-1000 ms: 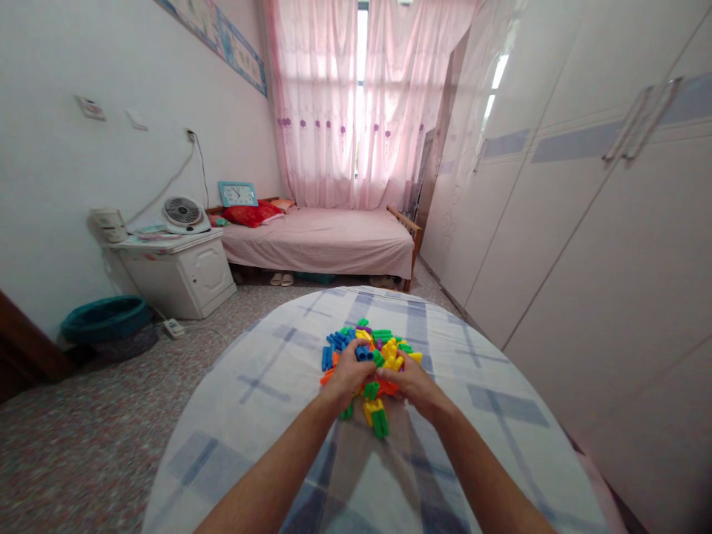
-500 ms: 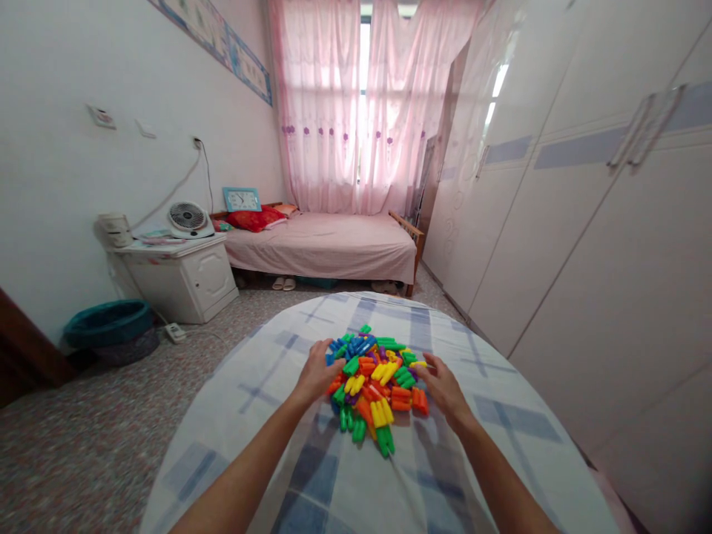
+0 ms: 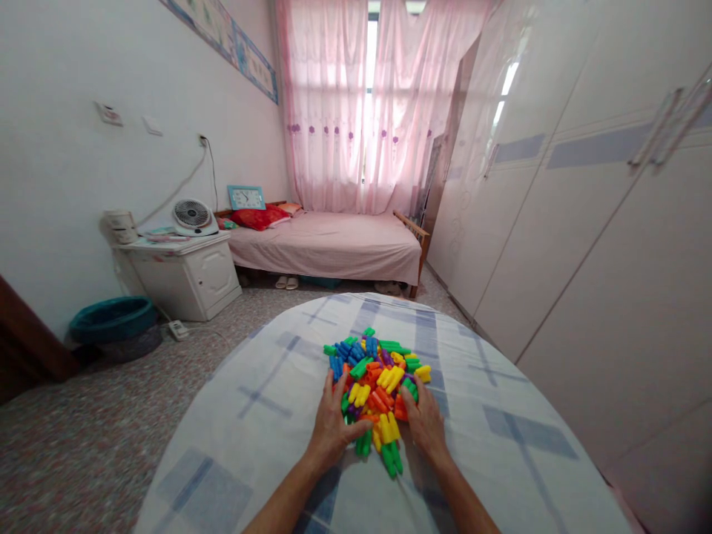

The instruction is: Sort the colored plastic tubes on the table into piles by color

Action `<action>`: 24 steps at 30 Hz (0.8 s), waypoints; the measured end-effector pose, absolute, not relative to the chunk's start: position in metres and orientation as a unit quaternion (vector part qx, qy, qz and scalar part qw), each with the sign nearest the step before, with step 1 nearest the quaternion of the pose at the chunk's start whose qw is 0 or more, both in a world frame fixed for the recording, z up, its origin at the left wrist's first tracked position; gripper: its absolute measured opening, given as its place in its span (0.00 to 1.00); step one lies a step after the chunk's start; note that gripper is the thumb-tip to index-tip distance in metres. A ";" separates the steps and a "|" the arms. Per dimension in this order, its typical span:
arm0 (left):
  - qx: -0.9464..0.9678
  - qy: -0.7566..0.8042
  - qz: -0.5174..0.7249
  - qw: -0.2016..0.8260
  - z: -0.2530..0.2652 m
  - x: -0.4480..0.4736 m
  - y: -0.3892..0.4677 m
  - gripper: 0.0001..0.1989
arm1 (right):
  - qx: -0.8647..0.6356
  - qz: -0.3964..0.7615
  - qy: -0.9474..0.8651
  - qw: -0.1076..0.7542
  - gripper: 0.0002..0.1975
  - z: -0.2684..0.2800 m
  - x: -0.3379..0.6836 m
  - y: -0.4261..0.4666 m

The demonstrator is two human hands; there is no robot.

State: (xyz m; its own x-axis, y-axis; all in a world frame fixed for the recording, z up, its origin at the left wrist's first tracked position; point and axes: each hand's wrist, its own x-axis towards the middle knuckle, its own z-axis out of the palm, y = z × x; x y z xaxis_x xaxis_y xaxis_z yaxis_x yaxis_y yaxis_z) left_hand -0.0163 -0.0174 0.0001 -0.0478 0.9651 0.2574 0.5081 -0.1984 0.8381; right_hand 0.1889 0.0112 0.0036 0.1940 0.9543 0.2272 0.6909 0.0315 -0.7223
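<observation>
A loose heap of bright plastic building blocks (image 3: 379,400) in red, yellow, green, blue and purple lies on a cloth-covered round table (image 3: 261,445). Against the heap's left side rests my left hand (image 3: 331,426), fingers spread and thumb pointing inward over the near blocks. On the right side, my right hand (image 3: 426,423) lies against the blocks with its fingers apart, covering some red and green ones. Neither hand grips a block that I can see. A yellow block (image 3: 390,428) and a green block (image 3: 391,458) stick out between the hands at the near edge.
Beyond the table stands a bed (image 3: 334,241) with a pink sheet. White wardrobes (image 3: 589,245) line the right. At left are a white cabinet (image 3: 205,274) bearing a fan (image 3: 193,215), and a bin (image 3: 116,326) on the floor.
Both hands have come nearer to me along the heap's sides and closer together. Blocks at the right edge are now covered by my right hand. The view has shifted slightly.
</observation>
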 end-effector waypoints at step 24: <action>0.688 0.521 0.474 0.175 0.086 0.011 0.047 0.27 | -0.504 0.439 -0.583 0.461 0.27 0.092 0.186 0.043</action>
